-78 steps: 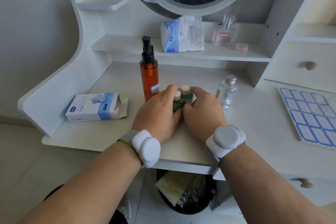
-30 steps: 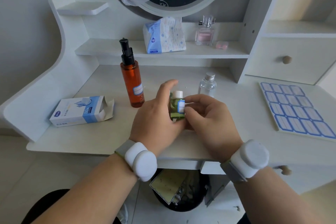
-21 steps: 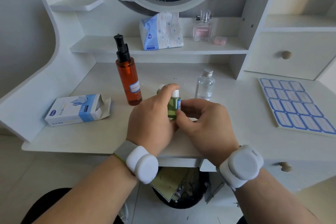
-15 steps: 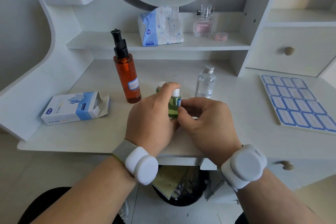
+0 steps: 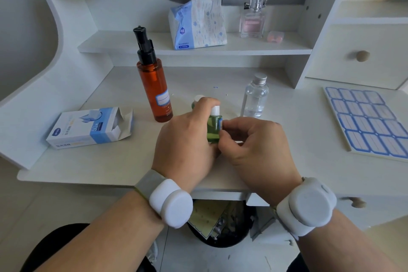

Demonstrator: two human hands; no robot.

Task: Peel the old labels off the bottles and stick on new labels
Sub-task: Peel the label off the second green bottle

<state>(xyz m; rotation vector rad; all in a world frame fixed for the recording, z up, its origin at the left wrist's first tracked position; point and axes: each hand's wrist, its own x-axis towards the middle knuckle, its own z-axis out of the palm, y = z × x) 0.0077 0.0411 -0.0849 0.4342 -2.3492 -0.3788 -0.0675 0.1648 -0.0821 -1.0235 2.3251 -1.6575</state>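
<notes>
- two hands meet over the front middle of the white table (image 5: pixel 287 161), and from my remote seat i see them both on one small green bottle (image 5: pixel 213 127).
- my left hand (image 5: pixel 185 141) has its fingers curled round the green bottle from the left side, holding it upright just above the table; the index finger arches over beside the bottle's white cap (image 5: pixel 215 110).
- my right hand (image 5: pixel 258 141) has its fingers curled in, with thumb and fingertips pinching at the blue-edged label (image 5: pixel 220 122) on the bottle's right face; whether the label edge is lifted i cannot tell.
- a second small green bottle (image 5: pixel 197 100) stands just behind the left hand, mostly hidden; only its pale cap and a bit of green show.
- an orange pump bottle (image 5: pixel 153 86) stands upright to the left, wearing a blue-bordered label low on its side.
- a clear bottle with a silver cap (image 5: pixel 255 97) stands upright to the right of the hands, close behind them.
- a sheet of blue-bordered labels (image 5: pixel 366 121) lies flat at the table's right side, well apart from the hands.
- an open white and blue box (image 5: pixel 88 127) lies on its side at the left.
- on the shelf (image 5: pixel 132 44) behind sit a tissue pack (image 5: pixel 197 25) and a pink perfume bottle (image 5: pixel 251 20).
- both wrists carry white bands.
</notes>
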